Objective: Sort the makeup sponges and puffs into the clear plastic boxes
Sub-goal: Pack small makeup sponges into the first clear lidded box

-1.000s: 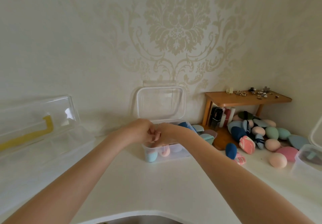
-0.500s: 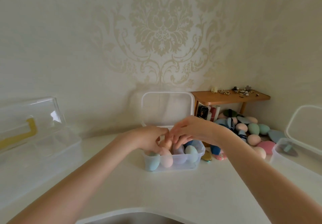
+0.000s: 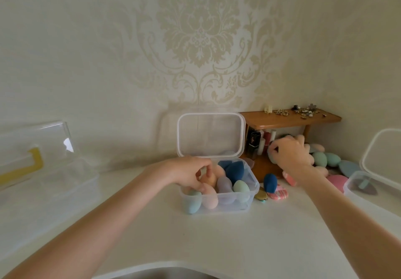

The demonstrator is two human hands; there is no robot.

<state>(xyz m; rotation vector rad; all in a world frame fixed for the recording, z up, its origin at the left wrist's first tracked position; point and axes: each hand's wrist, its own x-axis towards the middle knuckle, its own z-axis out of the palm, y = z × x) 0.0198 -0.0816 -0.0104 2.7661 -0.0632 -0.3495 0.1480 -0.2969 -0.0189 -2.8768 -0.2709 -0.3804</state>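
Evidently my left hand [image 3: 191, 175] pinched a tan sponge [image 3: 208, 179] into the box [image 3: 219, 201]; my right hand [image 3: 290, 155] clawed, fingers apart, over the pile [image 3: 325, 159]. Soft, light, squashy: I would grip their middles.

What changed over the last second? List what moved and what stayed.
The right hand left the middle box and reached right to the loose sponge pile. The left hand stayed in the box, fingers on an orange sponge. Box, lid and shelf stayed put.
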